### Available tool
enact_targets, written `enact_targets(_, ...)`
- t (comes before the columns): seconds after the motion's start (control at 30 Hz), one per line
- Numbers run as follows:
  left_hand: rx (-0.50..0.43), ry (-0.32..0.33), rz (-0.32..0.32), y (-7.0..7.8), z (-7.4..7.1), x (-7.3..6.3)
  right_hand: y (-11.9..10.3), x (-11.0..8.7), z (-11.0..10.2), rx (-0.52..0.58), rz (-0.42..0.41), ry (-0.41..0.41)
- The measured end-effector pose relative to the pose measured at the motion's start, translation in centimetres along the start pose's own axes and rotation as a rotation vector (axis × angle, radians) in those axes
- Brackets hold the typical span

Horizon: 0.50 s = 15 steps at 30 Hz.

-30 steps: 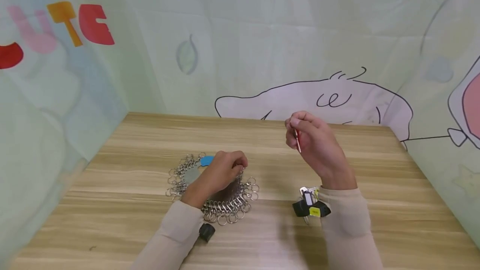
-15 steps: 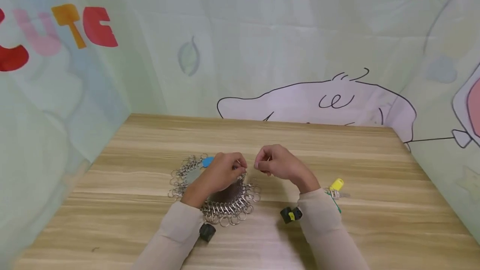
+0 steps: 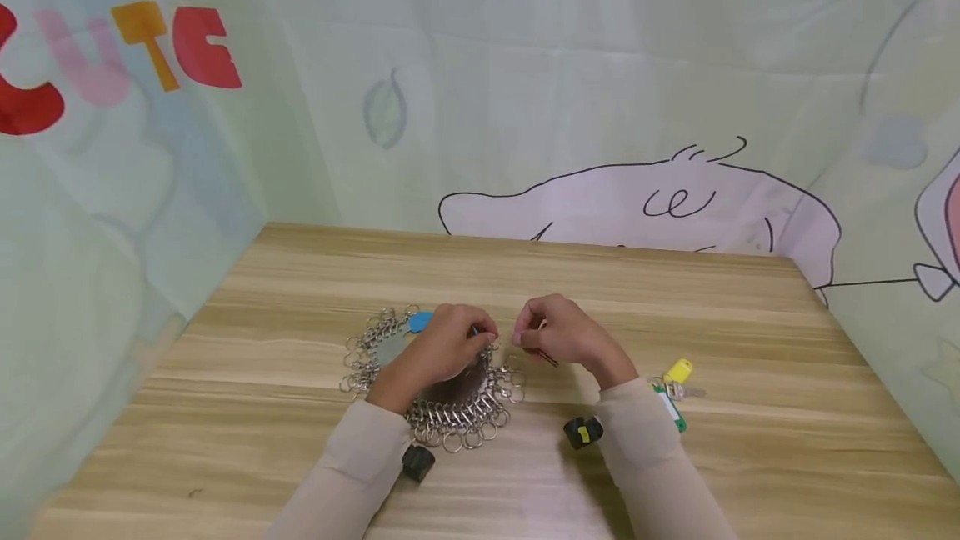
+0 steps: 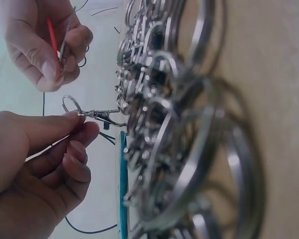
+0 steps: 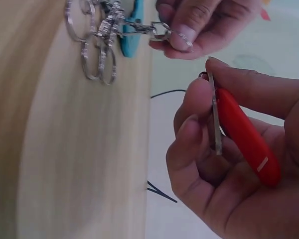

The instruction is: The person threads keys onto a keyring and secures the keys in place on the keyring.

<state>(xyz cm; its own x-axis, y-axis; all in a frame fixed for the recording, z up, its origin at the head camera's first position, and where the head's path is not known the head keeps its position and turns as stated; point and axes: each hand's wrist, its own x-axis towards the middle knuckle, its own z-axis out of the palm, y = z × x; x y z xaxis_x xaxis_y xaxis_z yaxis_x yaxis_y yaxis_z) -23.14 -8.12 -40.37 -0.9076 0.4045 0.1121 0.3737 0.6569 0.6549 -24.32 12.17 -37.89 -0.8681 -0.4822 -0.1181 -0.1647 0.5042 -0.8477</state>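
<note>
My left hand (image 3: 450,348) pinches the split ring (image 4: 70,103) of a metal swivel clasp (image 4: 103,116) at the right rim of a round grey thing (image 3: 390,348). Clasps and key rings (image 3: 453,427) hang all round that rim, and a blue tag (image 3: 420,322) shows at its back; my left hand and forearm cover part of it. Just to the right, apart from the left fingers, my right hand (image 3: 562,332) holds a key (image 5: 216,119) with a red key tag (image 5: 246,139). The key's top end is between thumb and forefinger, and the tag hangs against the palm.
Beside my right sleeve lie a yellow key tag (image 3: 678,370), a green key tag (image 3: 671,408) and a metal key (image 3: 690,391) on the wooden table (image 3: 750,473). Black wrist pieces (image 3: 582,432) sit under both cuffs. A printed cloth (image 3: 300,65) stands behind the table.
My right hand has come down and left, close to my left hand, bringing the red-tagged key. The yellow and green key tags show beside its sleeve. My left hand has stayed in place.
</note>
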Motion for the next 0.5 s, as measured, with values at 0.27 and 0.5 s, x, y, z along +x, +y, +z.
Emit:
enact_targets(0.27, -0.057, -0.008, -0.005, -0.3, 0.0, -0.1, 0.0, 0.5, 1.1, -0.021, -0.016, -0.026)
enact_targets(0.5, -0.044, 0.023, 0.016, -0.1, 0.0, 0.0, 0.3, 0.7, 1.4, 0.050, 0.019, -0.033)
